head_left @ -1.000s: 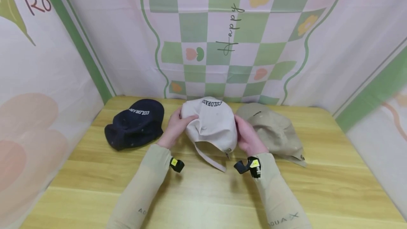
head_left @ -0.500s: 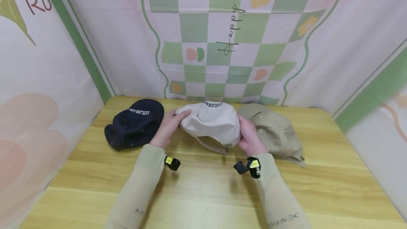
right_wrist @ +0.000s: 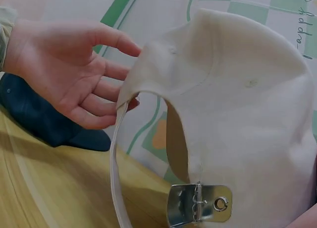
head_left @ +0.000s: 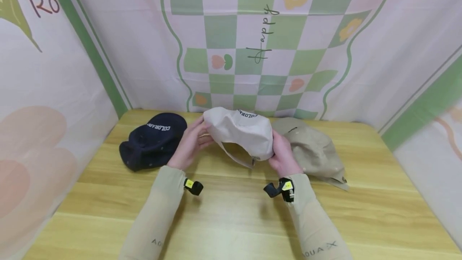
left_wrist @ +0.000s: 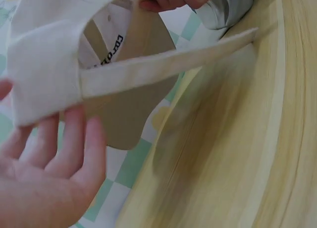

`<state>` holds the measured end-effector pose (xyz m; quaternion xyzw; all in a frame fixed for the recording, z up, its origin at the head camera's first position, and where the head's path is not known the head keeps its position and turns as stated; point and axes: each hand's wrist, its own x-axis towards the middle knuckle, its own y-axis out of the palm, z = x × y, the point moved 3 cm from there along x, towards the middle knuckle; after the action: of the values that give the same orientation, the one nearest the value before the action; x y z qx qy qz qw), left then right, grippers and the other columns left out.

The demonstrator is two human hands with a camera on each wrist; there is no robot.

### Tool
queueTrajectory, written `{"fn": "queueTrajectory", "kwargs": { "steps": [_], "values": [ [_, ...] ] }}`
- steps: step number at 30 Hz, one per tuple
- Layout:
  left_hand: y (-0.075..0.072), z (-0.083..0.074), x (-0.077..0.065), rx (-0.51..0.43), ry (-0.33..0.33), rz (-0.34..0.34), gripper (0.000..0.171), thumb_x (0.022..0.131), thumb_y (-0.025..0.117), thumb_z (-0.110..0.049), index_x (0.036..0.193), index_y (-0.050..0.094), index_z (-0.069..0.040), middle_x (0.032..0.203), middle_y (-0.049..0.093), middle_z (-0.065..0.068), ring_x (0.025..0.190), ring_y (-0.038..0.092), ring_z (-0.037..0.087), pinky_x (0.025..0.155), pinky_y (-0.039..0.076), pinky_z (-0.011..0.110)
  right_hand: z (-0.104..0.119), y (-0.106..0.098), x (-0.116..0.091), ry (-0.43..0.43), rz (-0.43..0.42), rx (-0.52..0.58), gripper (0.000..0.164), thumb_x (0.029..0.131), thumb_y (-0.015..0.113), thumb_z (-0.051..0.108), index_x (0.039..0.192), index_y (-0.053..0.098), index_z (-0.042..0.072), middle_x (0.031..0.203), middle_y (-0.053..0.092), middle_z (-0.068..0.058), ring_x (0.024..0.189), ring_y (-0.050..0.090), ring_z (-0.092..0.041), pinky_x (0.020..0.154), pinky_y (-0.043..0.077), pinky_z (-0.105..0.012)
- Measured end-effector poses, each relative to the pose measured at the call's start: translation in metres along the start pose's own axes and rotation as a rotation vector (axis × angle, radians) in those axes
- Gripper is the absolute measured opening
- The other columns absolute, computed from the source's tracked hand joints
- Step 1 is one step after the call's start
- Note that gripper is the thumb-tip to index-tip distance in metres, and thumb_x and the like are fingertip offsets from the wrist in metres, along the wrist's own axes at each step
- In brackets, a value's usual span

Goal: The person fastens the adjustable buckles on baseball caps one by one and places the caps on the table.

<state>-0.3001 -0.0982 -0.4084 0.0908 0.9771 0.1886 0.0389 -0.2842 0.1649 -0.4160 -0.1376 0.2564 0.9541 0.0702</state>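
Observation:
A white baseball cap (head_left: 238,131) with dark lettering is held up over the table, its back opening facing me. On its right side, my right hand (head_left: 283,153) grips the edge. My left hand (head_left: 189,143) is at the left side, fingers loosely extended with their tips at the rim; in the left wrist view several fingers (left_wrist: 74,144) reach behind the cap's lower edge. The fabric strap (left_wrist: 133,77) hangs from the left of the opening with a free end. A metal buckle (right_wrist: 200,205) sits on the right side of the opening, the strap out of it.
A navy cap (head_left: 155,141) lies on the wooden table (head_left: 231,220) to the left. To the right lies a khaki cap (head_left: 317,151), partly hidden behind my right hand. A printed cloth backdrop (head_left: 220,31) rises behind the table and along both sides.
The white cap first tipped so its crown flattened in view, then rose slightly. My left hand went from pinching its left side to loosely extended fingers. The right hand kept its grip.

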Motion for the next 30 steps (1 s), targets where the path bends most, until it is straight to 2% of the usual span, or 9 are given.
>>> {"fn": "queueTrajectory", "kwargs": {
  "steps": [4, 8, 11, 15, 19, 22, 27, 30],
  "values": [
    [0.001, 0.002, -0.001, 0.050, 0.014, 0.100, 0.078, 0.097, 0.061, 0.001, 0.162, 0.028, -0.027, 0.119, 0.067, 0.020, 0.095, 0.070, 0.026, 0.107, 0.040, 0.059, -0.001, 0.000, 0.000, -0.006, 0.000, -0.004, 0.019, 0.108, 0.053, 0.029, 0.111, 0.065, 0.015, 0.124, 0.056, -0.002, 0.115, 0.052, -0.017, 0.105, 0.038, -0.032],
    [0.000, 0.004, -0.002, 0.100, 0.040, 0.143, 0.087, 0.095, 0.062, 0.010, 0.163, 0.024, -0.028, 0.111, 0.069, 0.019, 0.097, 0.070, 0.026, 0.102, 0.047, 0.055, -0.002, 0.000, 0.000, -0.009, -0.003, -0.022, 0.020, 0.108, 0.052, 0.030, 0.113, 0.064, 0.015, 0.125, 0.055, -0.002, 0.115, 0.052, -0.018, 0.107, 0.037, -0.033],
    [-0.001, 0.006, -0.001, 0.105, 0.048, 0.143, 0.087, 0.095, 0.062, 0.012, 0.163, 0.024, -0.027, 0.109, 0.068, 0.018, 0.099, 0.068, 0.026, 0.097, 0.052, 0.049, -0.003, 0.000, 0.000, -0.006, -0.005, -0.031, 0.022, 0.108, 0.052, 0.031, 0.116, 0.062, 0.013, 0.126, 0.055, -0.003, 0.116, 0.052, -0.018, 0.108, 0.036, -0.033],
    [-0.003, 0.003, 0.001, 0.119, 0.076, 0.105, 0.075, 0.095, 0.062, 0.011, 0.159, 0.034, -0.015, 0.123, 0.065, 0.020, 0.107, 0.065, 0.025, 0.097, 0.053, 0.043, -0.003, 0.001, 0.001, 0.004, 0.012, -0.016, 0.024, 0.108, 0.052, 0.032, 0.121, 0.061, 0.014, 0.126, 0.054, -0.003, 0.116, 0.052, -0.018, 0.106, 0.037, -0.033],
    [-0.004, -0.002, 0.000, 0.126, 0.090, 0.060, 0.061, 0.096, 0.061, 0.009, 0.153, 0.043, -0.004, 0.134, 0.060, 0.021, 0.112, 0.062, 0.023, 0.100, 0.050, 0.044, -0.003, 0.001, 0.000, 0.012, 0.042, 0.008, 0.024, 0.109, 0.050, 0.031, 0.123, 0.059, 0.013, 0.124, 0.053, -0.001, 0.113, 0.052, -0.017, 0.103, 0.040, -0.030],
    [-0.004, -0.004, 0.000, 0.133, 0.084, 0.055, 0.063, 0.096, 0.062, 0.008, 0.154, 0.043, -0.007, 0.132, 0.061, 0.022, 0.111, 0.063, 0.023, 0.100, 0.050, 0.043, -0.004, 0.002, 0.000, 0.010, 0.057, 0.011, 0.025, 0.110, 0.048, 0.030, 0.124, 0.058, 0.013, 0.125, 0.052, -0.001, 0.113, 0.052, -0.016, 0.102, 0.041, -0.029],
    [-0.003, -0.004, -0.002, 0.180, 0.097, 0.093, 0.071, 0.094, 0.066, 0.008, 0.156, 0.041, -0.016, 0.124, 0.063, 0.026, 0.104, 0.067, 0.026, 0.094, 0.054, 0.039, -0.002, 0.004, 0.001, 0.002, 0.052, -0.005, 0.025, 0.110, 0.045, 0.030, 0.123, 0.057, 0.012, 0.124, 0.051, -0.002, 0.111, 0.052, -0.015, 0.096, 0.043, -0.025],
    [-0.001, -0.005, -0.002, 0.195, 0.105, 0.095, 0.068, 0.095, 0.066, 0.005, 0.155, 0.042, -0.018, 0.121, 0.066, 0.025, 0.100, 0.069, 0.025, 0.090, 0.056, 0.040, -0.001, 0.005, -0.001, -0.014, 0.041, -0.034, 0.024, 0.110, 0.046, 0.032, 0.115, 0.057, 0.011, 0.108, 0.056, 0.000, 0.096, 0.053, -0.013, 0.083, 0.044, -0.023]
  ]
}}
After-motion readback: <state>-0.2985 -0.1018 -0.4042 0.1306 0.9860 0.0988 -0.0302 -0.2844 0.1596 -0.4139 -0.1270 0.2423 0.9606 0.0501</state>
